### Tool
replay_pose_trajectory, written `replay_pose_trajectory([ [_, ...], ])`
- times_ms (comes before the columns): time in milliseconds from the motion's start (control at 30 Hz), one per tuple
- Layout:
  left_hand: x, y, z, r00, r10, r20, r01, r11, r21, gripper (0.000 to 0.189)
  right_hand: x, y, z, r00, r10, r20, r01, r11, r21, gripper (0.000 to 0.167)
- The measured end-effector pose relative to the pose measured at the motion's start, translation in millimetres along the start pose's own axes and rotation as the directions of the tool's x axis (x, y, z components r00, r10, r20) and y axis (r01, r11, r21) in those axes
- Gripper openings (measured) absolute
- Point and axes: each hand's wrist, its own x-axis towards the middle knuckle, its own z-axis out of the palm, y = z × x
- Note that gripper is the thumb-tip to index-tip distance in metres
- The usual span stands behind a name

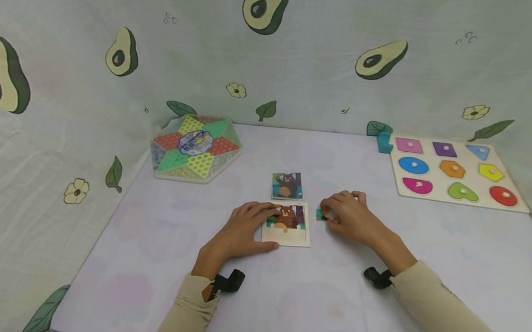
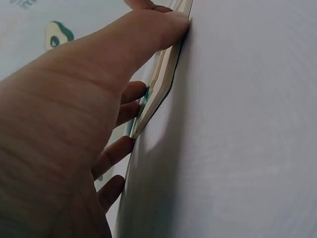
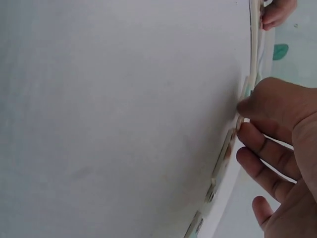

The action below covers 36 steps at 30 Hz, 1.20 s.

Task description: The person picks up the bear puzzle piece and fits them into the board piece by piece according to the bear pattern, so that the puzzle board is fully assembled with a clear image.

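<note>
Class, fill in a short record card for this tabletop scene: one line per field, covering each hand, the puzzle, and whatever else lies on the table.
Left hand: rests on the bear puzzle tray, at its left edge
Right hand: pinches a small green puzzle piece, right of the tray
Reference picture: bear card, lying just behind the tray
Far left: hexagonal checkers board
Far right: shape peg board, with a teal block at its left corner
Surface: pale cloth-covered table

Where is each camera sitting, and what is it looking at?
Head: up high, looking down at the table, both hands and sleeves showing.
Left wrist: on that wrist, low along the table; left hand presses the bear puzzle board.
Right wrist: low too; right hand pinches a puzzle piece.
Head and left wrist views share the board.
</note>
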Motion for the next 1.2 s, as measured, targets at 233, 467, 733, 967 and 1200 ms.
replay_pose_trajectory([
  [233,1.3,0.3,0.5,1.000,0.010,0.011,-0.010,1.000,-0.012,0.080,-3.0,2,-3,1.000,-0.018,-0.023,0.018,0.999,-0.028,0.031],
  [467,0.6,-3.1,-0.3,1.000,0.004,0.025,-0.003,0.999,-0.045,0.079,-4.8,-4,-9,0.997,-0.031,-0.076,0.030,0.999,-0.011,0.032],
  [733,-0.3,-6.6,-0.4,1.000,0.015,0.024,-0.013,0.997,-0.071,0.080,-4.8,-16,-13,0.994,-0.078,-0.075,0.079,0.997,0.016,0.028],
  [967,-0.7,-6.6,-0.9,1.000,0.013,0.019,-0.012,0.997,-0.072,0.080,-3.7,-24,-12,0.991,-0.110,-0.077,0.112,0.994,0.022,0.027],
  [1200,-0.7,-5.7,-1.6,1.000,0.012,0.025,-0.010,0.998,-0.070,0.080,-2.5,-32,-15,0.991,-0.116,-0.069,0.119,0.992,0.039,0.030],
])
